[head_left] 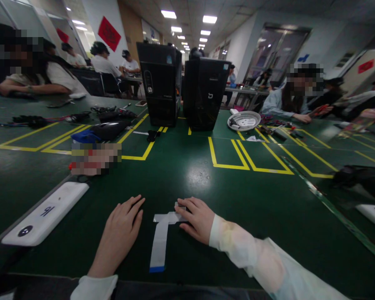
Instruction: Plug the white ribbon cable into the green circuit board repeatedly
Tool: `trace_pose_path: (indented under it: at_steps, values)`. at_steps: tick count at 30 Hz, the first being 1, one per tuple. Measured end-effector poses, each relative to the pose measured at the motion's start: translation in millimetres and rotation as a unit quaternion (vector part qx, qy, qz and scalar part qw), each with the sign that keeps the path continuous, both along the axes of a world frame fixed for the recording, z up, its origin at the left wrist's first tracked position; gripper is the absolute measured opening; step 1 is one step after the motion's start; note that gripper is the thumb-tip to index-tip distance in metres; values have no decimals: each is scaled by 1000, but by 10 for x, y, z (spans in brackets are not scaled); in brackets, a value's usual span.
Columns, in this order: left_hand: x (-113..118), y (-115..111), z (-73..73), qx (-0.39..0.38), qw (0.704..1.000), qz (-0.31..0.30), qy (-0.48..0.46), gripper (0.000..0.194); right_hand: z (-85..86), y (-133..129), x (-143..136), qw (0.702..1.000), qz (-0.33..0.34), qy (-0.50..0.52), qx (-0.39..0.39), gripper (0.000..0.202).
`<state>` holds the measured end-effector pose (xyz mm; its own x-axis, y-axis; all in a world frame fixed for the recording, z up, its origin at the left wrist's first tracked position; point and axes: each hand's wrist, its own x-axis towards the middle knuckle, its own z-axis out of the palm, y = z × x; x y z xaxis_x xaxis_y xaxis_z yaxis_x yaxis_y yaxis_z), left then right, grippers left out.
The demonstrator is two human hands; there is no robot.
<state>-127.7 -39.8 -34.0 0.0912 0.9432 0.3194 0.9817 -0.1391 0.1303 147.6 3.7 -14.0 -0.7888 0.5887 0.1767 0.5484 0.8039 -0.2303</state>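
A white flat ribbon cable (159, 243) with a blue tip lies on the green table, its upper part running crosswise like a T. My right hand (195, 216) rests over the right end of that crosswise part, its fingers stretched out and touching it. Under those fingertips is a small greyish piece, mostly hidden. To the left of the cable, my left hand (123, 231) lies palm down on the table. Its fingers are extended, apart from the cable, with nothing in them.
A white power bank-like device (46, 212) lies at the left. Two black computer towers (159, 83) stand at the back, with a white basket (243, 120) to their right. Cables and a black-and-blue pouch (103, 130) lie at the back left. Other people sit around the table.
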Motion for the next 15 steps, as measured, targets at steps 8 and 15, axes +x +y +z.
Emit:
trace_pose_path:
  at_steps: [8, 15]
  values:
    - [-27, 2, -28, 1, 1000, -6, 2, 46, 11, -6, 13, 1000, 20, 2, 4, 52]
    - [-17, 3, -26, 9, 1000, -7, -3, 45, -22, 335, 426, 994, -3, 30, 105, 62]
